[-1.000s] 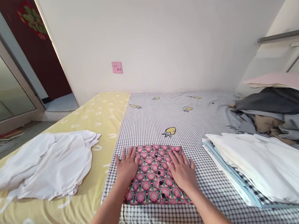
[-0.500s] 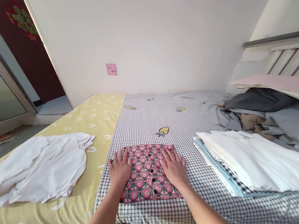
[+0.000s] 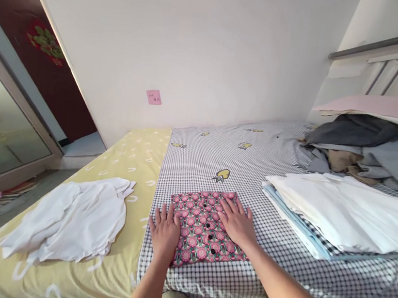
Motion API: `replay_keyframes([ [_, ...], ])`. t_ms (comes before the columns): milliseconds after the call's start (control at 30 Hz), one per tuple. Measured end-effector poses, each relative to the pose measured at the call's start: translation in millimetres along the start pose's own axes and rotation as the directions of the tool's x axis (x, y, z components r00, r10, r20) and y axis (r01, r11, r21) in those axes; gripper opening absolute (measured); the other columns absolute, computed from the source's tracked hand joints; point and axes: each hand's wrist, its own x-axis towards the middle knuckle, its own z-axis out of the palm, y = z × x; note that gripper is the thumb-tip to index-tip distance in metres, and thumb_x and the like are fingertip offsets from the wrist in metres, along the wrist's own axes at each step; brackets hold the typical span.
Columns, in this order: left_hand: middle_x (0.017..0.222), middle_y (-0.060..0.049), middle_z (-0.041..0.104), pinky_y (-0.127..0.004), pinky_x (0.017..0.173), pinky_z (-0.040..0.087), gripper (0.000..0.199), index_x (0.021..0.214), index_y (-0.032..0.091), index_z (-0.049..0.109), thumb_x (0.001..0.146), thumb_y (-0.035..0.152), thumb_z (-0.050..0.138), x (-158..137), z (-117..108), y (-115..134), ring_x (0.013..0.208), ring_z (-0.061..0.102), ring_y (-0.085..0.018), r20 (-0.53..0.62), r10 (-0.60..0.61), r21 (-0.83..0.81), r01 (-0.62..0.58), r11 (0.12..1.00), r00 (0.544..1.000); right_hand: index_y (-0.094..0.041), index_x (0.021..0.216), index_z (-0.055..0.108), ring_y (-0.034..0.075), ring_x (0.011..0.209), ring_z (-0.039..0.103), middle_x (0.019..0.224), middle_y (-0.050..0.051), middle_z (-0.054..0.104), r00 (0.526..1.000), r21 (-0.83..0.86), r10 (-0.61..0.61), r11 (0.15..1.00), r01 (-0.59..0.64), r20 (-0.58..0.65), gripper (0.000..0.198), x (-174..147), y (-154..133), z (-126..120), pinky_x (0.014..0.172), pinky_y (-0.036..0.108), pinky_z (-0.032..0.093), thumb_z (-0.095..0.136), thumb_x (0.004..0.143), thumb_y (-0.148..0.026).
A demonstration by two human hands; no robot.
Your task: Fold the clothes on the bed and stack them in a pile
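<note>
A folded shirt (image 3: 197, 232) with a pink floral print and several black buttons lies flat near the front edge of the bed. My left hand (image 3: 165, 232) rests at its left edge, fingers spread, partly on the checked sheet. Across the shirt's right side lies my right hand (image 3: 238, 225), palm down with fingers apart. Neither hand grips anything. To the left, a crumpled white garment (image 3: 75, 221) is spread on the yellow sheet.
At the right is a stack of folded clothes (image 3: 344, 212), white on top. Behind it sit loose grey and brown clothes (image 3: 368, 147) under a pink board-like sheet (image 3: 387, 108). A wall (image 3: 234, 51) with a pink note (image 3: 153, 97) borders the bed's far side.
The view has turned slightly left, so everything appears shifted to the right. Both hands stay flat at the shirt's sides, with the left perhaps slightly further off its edge.
</note>
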Motion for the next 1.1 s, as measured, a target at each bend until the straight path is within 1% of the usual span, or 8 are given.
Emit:
replay_keyframes([
  [200, 0.166, -0.008, 0.039, -0.059, 0.128, 0.023, 0.057, 0.157, 0.023, 0.043, 0.105, 0.040, 0.029, -6.6, 1.3, -3.0, 0.156, 0.031, -0.033, -0.038, 0.007, -0.011, -0.008, 1.000, 0.999, -0.034, 0.160, 0.040, 0.032, 0.155, 0.030, 0.166, 0.000, 0.042, 1.000, -0.025, -0.005, 1.000, 0.005, -0.004, 0.061, -2.1, -1.0, -2.0, 0.123, 0.063, 0.021, 0.023, 0.106, -0.056],
  [400, 0.166, -0.008, 0.039, -0.058, 0.129, 0.022, 0.057, 0.156, 0.019, 0.045, 0.105, 0.039, 0.029, -9.7, 0.5, -2.7, 0.156, 0.031, -0.033, -0.034, 0.003, -0.017, -0.004, 1.000, 0.999, -0.036, 0.160, 0.038, 0.031, 0.155, 0.029, 0.166, 0.001, 0.042, 1.000, -0.047, -0.011, 0.999, 0.011, -0.009, 0.061, 0.2, 5.3, 8.7, 0.122, 0.063, 0.022, 0.020, 0.106, -0.057],
  [567, 0.165, -0.007, 0.041, -0.056, 0.130, 0.021, 0.058, 0.156, 0.020, 0.046, 0.105, 0.041, 0.026, -11.6, 0.6, -2.0, 0.156, 0.031, -0.032, -0.051, 0.005, -0.028, -0.006, 1.000, 0.999, -0.037, 0.160, 0.038, 0.030, 0.155, 0.029, 0.167, -0.002, 0.041, 1.000, -0.072, -0.003, 0.997, 0.002, -0.009, 0.062, 2.4, 10.0, 14.8, 0.122, 0.063, 0.023, 0.020, 0.105, -0.058],
  [767, 0.164, -0.008, 0.043, -0.057, 0.129, 0.021, 0.057, 0.155, 0.020, 0.047, 0.105, 0.039, 0.028, -11.5, 1.1, -1.7, 0.155, 0.033, -0.033, -0.059, 0.003, -0.055, -0.007, 0.998, 0.998, -0.036, 0.160, 0.039, 0.030, 0.154, 0.031, 0.166, 0.000, 0.043, 1.000, -0.081, -0.007, 0.997, 0.007, -0.001, 0.062, 2.1, 8.7, 10.5, 0.121, 0.063, 0.024, 0.018, 0.105, -0.057],
  [1100, 0.165, -0.010, 0.042, -0.057, 0.129, 0.020, 0.058, 0.156, 0.017, 0.046, 0.104, 0.038, 0.029, -11.8, -2.0, -0.5, 0.156, 0.031, -0.034, -0.044, 0.005, -0.086, -0.009, 0.996, 0.999, -0.039, 0.161, 0.035, 0.030, 0.155, 0.030, 0.166, 0.000, 0.042, 1.000, -0.072, 0.012, 0.997, -0.010, 0.029, 0.061, 1.3, 5.9, 2.7, 0.122, 0.063, 0.023, 0.018, 0.105, -0.056],
])
